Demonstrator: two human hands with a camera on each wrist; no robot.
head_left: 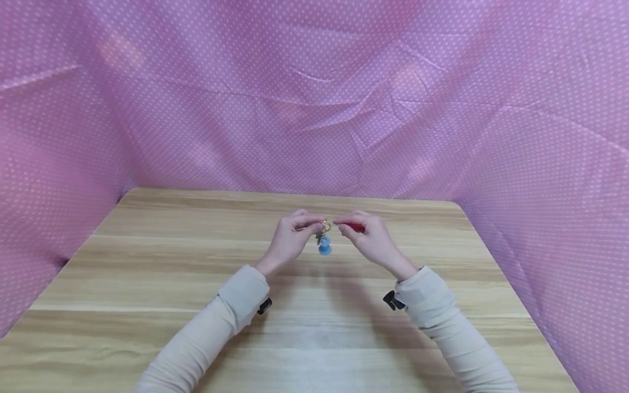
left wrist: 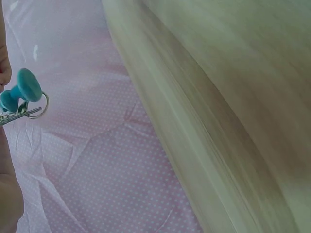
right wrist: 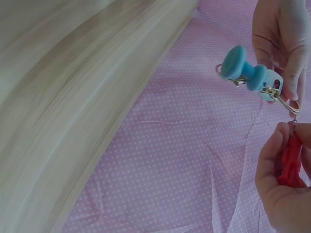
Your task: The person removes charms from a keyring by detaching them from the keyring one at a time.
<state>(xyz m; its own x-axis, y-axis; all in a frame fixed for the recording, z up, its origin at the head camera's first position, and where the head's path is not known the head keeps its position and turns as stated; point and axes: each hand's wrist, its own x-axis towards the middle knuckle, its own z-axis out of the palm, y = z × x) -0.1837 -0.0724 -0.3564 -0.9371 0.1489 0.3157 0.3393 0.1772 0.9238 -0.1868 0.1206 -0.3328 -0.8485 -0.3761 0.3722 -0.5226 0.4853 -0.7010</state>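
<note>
In the head view my left hand [head_left: 290, 240] pinches a gold-coloured keychain clasp [head_left: 327, 225] between thumb and fingers. A light blue charm shaped like a chess piece [head_left: 325, 246] hangs from it, with a small dark metal piece beside it. My right hand [head_left: 367, 238] grips a red charm [head_left: 356, 226], its fingertips close to the clasp. Seen from the right wrist, a small metal link [right wrist: 294, 118] at the top of the red charm meets the clasp's end. A metal ring [left wrist: 44, 107] shows beside the blue charm in the left wrist view.
Both hands are raised over a wooden table [head_left: 162, 262]. Pink dotted cloth [head_left: 314, 136] hangs behind the table and along both sides. Dark wrist straps [head_left: 395, 300] show at the rolled light sleeves.
</note>
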